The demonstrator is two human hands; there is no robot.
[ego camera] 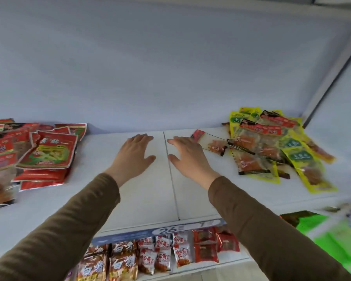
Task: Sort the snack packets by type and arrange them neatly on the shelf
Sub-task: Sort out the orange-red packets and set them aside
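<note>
both hands empty over the shelf point(142, 199), sorting not begun.
left hand point(133, 157) and right hand point(187, 157) hover, fingers apart; next, likely the mixed pile point(276, 147) at right needs separating by type.

White shelf point(142, 199): red packets point(47, 153) left, yellow-and-clear packets point(276, 147) right (loosely heaped).

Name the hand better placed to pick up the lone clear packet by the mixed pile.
Right hand: its fingertips lie beside the clear packet; the left hand sits across the shelf seam.
</note>
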